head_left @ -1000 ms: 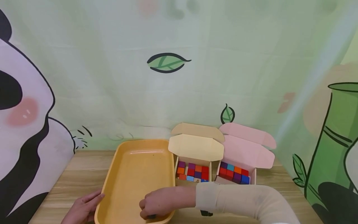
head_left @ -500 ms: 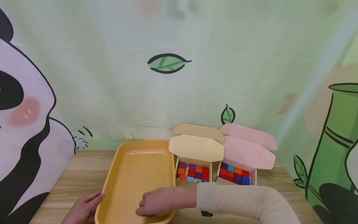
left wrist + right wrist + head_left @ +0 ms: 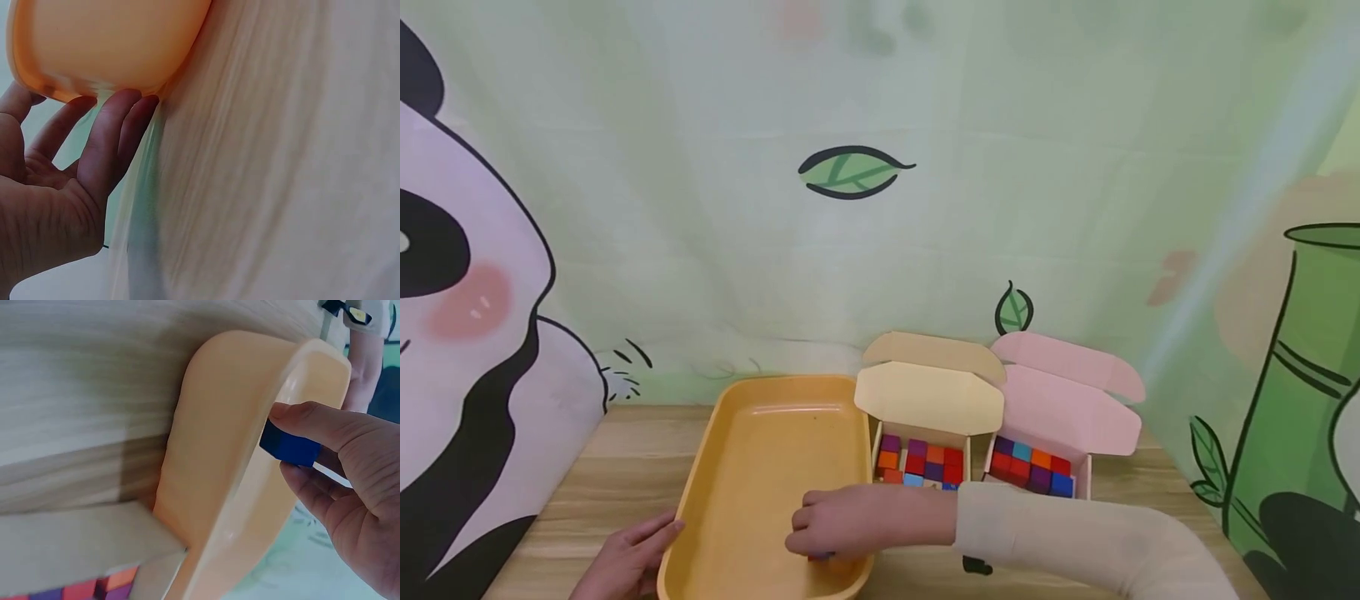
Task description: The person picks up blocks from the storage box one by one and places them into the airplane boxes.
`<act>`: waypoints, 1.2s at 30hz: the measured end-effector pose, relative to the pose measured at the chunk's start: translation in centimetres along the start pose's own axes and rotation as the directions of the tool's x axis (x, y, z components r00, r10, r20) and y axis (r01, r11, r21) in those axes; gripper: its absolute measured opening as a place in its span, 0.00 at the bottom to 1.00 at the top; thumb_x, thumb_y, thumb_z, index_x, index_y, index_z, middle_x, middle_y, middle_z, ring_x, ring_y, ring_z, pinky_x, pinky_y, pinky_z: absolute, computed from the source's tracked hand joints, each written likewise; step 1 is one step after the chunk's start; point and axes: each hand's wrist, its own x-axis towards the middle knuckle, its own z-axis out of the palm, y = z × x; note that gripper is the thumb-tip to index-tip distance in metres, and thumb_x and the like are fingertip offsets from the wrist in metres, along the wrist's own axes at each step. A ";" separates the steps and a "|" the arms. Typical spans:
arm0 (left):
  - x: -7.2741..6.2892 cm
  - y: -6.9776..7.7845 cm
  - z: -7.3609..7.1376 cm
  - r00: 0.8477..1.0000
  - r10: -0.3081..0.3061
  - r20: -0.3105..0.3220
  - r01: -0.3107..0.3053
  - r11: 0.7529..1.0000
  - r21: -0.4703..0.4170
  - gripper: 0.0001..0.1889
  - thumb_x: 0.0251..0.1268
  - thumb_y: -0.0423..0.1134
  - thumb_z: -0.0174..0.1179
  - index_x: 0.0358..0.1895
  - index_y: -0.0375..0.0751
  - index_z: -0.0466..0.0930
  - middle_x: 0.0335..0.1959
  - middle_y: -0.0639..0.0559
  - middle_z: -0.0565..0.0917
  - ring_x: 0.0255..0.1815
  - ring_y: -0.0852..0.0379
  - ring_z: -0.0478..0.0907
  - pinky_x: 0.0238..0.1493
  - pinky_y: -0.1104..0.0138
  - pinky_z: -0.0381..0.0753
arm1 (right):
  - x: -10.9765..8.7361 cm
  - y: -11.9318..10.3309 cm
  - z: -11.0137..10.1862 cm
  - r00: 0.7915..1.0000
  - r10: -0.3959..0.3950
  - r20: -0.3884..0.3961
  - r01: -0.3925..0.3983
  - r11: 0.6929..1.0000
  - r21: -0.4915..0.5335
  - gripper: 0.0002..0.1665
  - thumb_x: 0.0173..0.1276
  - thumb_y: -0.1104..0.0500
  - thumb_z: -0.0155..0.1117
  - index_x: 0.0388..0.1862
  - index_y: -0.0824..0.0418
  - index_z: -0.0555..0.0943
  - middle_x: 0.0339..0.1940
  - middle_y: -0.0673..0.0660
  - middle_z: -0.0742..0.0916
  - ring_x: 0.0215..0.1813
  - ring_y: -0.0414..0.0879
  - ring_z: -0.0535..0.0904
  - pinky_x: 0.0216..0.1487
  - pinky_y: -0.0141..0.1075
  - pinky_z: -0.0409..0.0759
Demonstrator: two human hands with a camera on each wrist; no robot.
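Note:
A blue block is pinched between the thumb and fingers of my right hand. In the head view this hand hangs over the near right part of the yellow tray, with the block half hidden beneath the fingers. My left hand holds the tray's left side near the front. The left wrist view shows the thumb at the rim and several fingers against the outer wall of the tray.
Right of the tray stands a cream box with its lid up, holding several coloured blocks. A pink box, also with blocks, is beside it. A small black object shows below the right sleeve. A printed cloth hangs behind the table.
The right hand first shifted slightly left in the tray, then rose and moved right with the block. The left hand stays at the tray's side.

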 end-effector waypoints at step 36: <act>0.0 0.0 0.6 0.999 -0.009 -0.046 0.008 1.000 -0.023 0.42 0.73 0.49 0.63 0.77 0.24 0.54 0.46 0.38 0.88 0.43 0.42 0.88 0.44 0.47 0.87 | -14.4 3.4 1.0 0.918 0.390 -0.063 -0.382 0.917 0.114 0.18 0.61 0.59 0.79 0.45 0.49 0.80 0.51 0.47 0.84 0.51 0.43 0.77 0.52 0.29 0.79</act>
